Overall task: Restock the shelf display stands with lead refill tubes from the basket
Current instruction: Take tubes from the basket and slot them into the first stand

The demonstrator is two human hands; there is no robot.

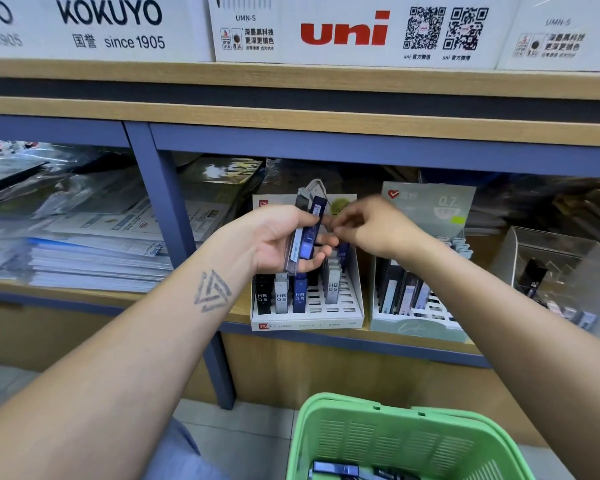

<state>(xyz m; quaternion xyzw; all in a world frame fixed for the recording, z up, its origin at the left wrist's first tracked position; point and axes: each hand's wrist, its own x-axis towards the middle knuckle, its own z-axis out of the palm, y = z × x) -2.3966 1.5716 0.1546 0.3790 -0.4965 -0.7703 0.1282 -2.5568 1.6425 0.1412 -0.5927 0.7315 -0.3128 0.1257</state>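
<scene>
The blue-framed shelf (361,140) ran behind both hands, and on its board, directly beyond and below the fingers, stood the white slotted display stand (307,308), partly filled with upright HB 0.5 tubes along its front row and many slots bare. To the right of the fingers sat a pale green 0.7 stand (418,327), and further right a clear acrylic bin (561,271). Well below the hands, the green basket (406,441) held more dark tubes at its bottom. The left hand (278,237) curled its fingers and thumb round a small bunch of lead refill tubes (305,237), a clear one and a navy one showing, held upright above the white stand. The right hand (371,225) had its fingertips pressed together at the bunch's right edge, seemingly pinching one tube, though what they gripped could not be made out. The step looked like peeling a single tube off the bunch; the next move would call for lowering it upright into a bare slot beneath the fingers.
</scene>
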